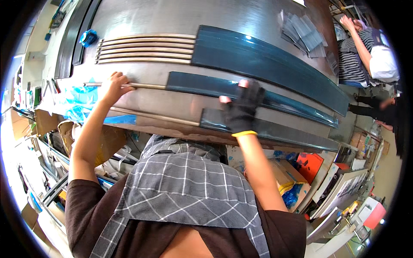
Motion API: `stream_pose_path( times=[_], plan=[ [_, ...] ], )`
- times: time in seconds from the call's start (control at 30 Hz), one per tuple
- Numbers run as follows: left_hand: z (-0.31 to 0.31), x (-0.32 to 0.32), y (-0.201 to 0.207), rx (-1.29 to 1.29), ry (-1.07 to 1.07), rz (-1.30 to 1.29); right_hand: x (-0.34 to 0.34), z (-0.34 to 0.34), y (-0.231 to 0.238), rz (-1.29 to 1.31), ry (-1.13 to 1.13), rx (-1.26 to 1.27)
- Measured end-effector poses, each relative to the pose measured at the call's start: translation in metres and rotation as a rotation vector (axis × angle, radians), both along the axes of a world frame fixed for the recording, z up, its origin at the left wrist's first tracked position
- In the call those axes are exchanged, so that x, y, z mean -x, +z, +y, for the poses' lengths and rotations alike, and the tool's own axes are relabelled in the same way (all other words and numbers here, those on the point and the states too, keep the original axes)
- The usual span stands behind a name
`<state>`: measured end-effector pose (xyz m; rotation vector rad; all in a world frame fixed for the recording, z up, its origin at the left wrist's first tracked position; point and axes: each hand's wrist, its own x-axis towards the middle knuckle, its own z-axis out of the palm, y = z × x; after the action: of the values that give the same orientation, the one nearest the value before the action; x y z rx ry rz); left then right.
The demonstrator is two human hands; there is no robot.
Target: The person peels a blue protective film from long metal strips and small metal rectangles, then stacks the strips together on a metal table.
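Note:
My bare left hand (115, 87) is closed around a thin metal rod (148, 86). That rod's right end meets a narrow, glossy dark-blue strip (198, 84). Over the strip's middle lies my right hand (244, 107), in a black fingerless glove with a yellow cuff. Its thumb and forefinger are apart, slightly blurred; whether it presses on the strip is unclear. Nearer me, a second rod (159, 117) runs to another dark strip (275, 132). Beyond, several parallel rods (146, 49) reach a wide dark-blue panel (258, 58).
On the metal worktable (150, 19) are a blue tape roll (88, 38), long black profiles (73, 38), blue film (79, 103) and a pile of clear plates (303, 34). Cardboard boxes (284, 176) stand below the front edge. Another person (365, 53) is at the right.

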<state>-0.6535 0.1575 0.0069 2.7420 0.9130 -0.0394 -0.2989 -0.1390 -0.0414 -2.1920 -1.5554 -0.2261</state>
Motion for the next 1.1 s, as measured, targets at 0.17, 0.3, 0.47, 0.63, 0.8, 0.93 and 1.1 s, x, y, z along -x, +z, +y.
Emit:
stream_pose_path(
  times=[0.17, 0.3, 0.47, 0.63, 0.8, 0.93, 1.1],
  plan=[
    [-0.019, -0.016, -0.004, 0.005, -0.012, -0.167, 0.162, 0.117, 0.004, 0.264, 0.238, 0.167],
    [-0.005, 0.003, -0.027, -0.123, 0.007, -0.24, 0.218, 0.166, 0.015, 0.426, 0.511, 0.102],
    [0.0, 0.017, -0.026, -0.038, -0.036, -0.319, 0.143, 0.124, 0.021, 0.338, 0.019, 0.082],
    [0.001, 0.016, -0.031, -0.016, -0.039, -0.358, 0.128, 0.13, 0.057, 0.403, -0.032, 0.42],
    [0.003, 0.017, -0.03, 0.006, -0.031, -0.378, 0.112, 0.136, 0.048, 0.483, -0.061, 0.526],
    [0.005, 0.021, -0.033, 0.003, -0.028, -0.385, 0.125, 0.144, 0.061, 0.427, -0.049, 0.575],
    [0.004, 0.019, -0.036, 0.001, -0.023, -0.383, 0.118, 0.144, 0.057, 0.436, -0.094, 0.602]
  ],
)
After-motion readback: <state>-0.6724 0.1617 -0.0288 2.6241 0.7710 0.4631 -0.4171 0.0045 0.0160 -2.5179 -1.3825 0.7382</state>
